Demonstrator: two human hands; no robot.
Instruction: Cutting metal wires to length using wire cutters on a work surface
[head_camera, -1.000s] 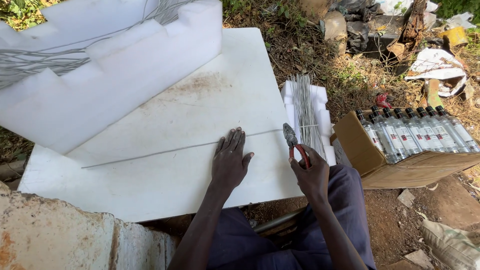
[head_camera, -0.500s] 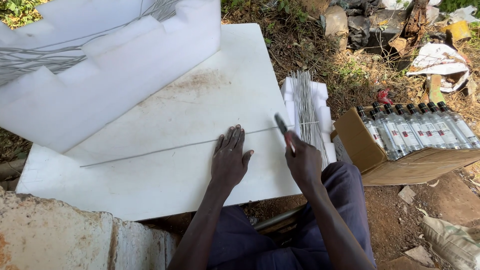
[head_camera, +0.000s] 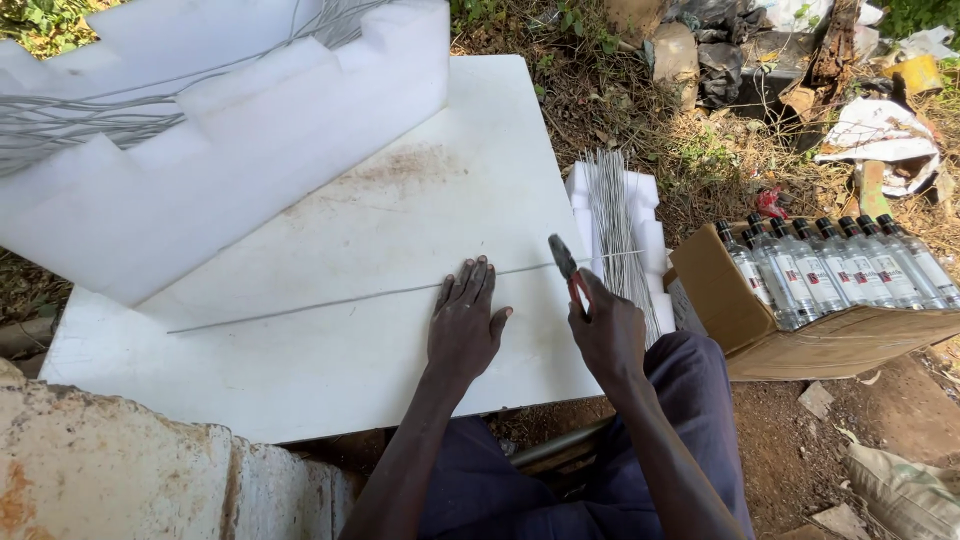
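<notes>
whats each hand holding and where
Right hand holds pliers by the red handles. Left hand holds nothing; it lies flat, pressing the wire onto the white board.

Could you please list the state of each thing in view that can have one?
Wire: straight, flat across the board, pinned by the left hand.
Left hand: flat, fingers spread on the wire.
Right hand: closed on the pliers.
Pliers: nose at the wire; open or closed unclear.
Cut wires: bundled on a foam block.
Box: on its side, open, full of bottles.
</notes>
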